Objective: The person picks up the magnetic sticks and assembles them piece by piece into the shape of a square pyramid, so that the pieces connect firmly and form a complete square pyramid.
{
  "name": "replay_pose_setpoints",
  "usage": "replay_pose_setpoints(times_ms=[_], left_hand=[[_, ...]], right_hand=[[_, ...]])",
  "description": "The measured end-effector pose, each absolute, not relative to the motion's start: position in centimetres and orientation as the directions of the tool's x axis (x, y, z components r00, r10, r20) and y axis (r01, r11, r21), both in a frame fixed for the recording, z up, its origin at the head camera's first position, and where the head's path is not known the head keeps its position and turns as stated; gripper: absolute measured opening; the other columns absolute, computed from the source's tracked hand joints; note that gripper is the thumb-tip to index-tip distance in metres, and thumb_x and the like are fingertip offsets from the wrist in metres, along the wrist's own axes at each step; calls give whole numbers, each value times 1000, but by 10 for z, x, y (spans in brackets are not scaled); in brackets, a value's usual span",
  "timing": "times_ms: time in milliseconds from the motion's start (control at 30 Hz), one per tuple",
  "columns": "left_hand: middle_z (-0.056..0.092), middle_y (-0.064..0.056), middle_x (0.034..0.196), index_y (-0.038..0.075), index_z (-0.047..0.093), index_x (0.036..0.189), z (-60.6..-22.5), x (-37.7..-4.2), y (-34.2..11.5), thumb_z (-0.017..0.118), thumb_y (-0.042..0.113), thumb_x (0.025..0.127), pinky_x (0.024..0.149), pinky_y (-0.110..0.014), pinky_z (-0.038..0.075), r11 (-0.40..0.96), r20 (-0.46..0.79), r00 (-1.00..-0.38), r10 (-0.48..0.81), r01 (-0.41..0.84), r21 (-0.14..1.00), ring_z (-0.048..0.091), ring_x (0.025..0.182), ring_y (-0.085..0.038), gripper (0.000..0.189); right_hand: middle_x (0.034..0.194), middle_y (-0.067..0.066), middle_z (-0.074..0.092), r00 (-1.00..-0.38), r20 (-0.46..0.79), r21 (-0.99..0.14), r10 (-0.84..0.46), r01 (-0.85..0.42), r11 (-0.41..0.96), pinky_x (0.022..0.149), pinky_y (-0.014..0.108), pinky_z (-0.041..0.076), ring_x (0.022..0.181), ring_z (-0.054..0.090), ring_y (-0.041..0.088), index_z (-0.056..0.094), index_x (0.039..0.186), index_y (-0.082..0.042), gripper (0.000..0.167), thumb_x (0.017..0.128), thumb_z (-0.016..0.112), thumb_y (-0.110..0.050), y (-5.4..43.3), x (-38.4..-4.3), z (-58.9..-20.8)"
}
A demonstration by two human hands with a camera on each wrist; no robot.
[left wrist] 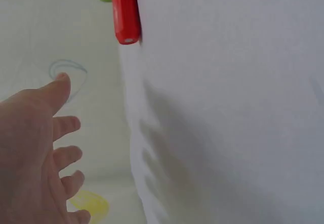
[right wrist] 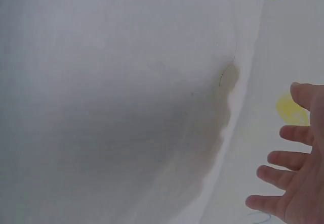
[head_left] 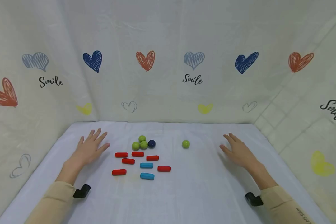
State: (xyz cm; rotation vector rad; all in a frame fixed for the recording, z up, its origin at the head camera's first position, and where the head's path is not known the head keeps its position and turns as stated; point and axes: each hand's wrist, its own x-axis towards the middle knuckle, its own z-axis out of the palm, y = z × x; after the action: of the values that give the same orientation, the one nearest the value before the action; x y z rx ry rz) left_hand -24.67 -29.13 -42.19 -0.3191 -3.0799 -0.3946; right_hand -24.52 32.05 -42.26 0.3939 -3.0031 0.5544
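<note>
Taking 12 o'clock as straight away from the person in the head view, we record the left hand at about 10 o'clock of the grouped pieces and the right hand well off toward 3 o'clock. We find the fingers of the left hand extended and spread, thumb apart; those of the right hand are loosely extended, thumb also apart. Neither hand has hold of anything. Judging by the shadows, both are raised off the surface.

We note the nearest red piece at roughly 3 to 4 o'clock from the left hand, near its thumb but not touching. Its long axis runs close to 9–3, so one end faces that hand. The other red pieces and two blue pieces lie with much the same axis, between 3 and 5 o'clock from the left hand. Three green balls and a dark blue ball are bunched at about 3 o'clock from it.

We find one lone green ball just past 9 o'clock from the right hand, the nearer of the two. For all other pieces, we judge the left hand better placed.
</note>
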Motion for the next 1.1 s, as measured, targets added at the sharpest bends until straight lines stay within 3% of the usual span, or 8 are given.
replay_pose_setpoints(times_ms=[267,533,733,1100], left_hand=[[30,-29,160,5,45,154,-420,-242,-269,60,40,103,112,-75,12,925,145,-960,240,271,266,24,145,-52,63],[43,-27,151,8,53,148,-418,-236,-240,66,36,100,107,-74,27,911,201,-941,271,318,261,38,138,-49,57],[52,-21,141,10,59,141,-419,-232,-219,72,32,97,105,-71,32,887,248,-920,303,368,279,48,130,-43,51],[61,-14,128,9,67,130,-416,-220,-181,77,28,94,103,-64,39,829,269,-883,385,458,319,56,121,-36,42]], right_hand=[[138,33,53,-943,200,-385,-267,-326,864,106,63,38,129,48,51,53,139,8,50,107,56,-30,302,-244,-420],[122,23,66,-907,287,-387,-309,-405,829,95,58,49,112,62,42,64,125,6,32,101,65,-15,285,-249,-422],[108,17,70,-890,313,-435,-331,-444,783,86,52,55,101,66,36,68,116,5,23,98,68,-8,269,-252,-425],[111,19,70,-893,255,-486,-370,-449,750,86,49,56,100,66,33,67,117,6,24,97,69,-8,244,-258,-429]])
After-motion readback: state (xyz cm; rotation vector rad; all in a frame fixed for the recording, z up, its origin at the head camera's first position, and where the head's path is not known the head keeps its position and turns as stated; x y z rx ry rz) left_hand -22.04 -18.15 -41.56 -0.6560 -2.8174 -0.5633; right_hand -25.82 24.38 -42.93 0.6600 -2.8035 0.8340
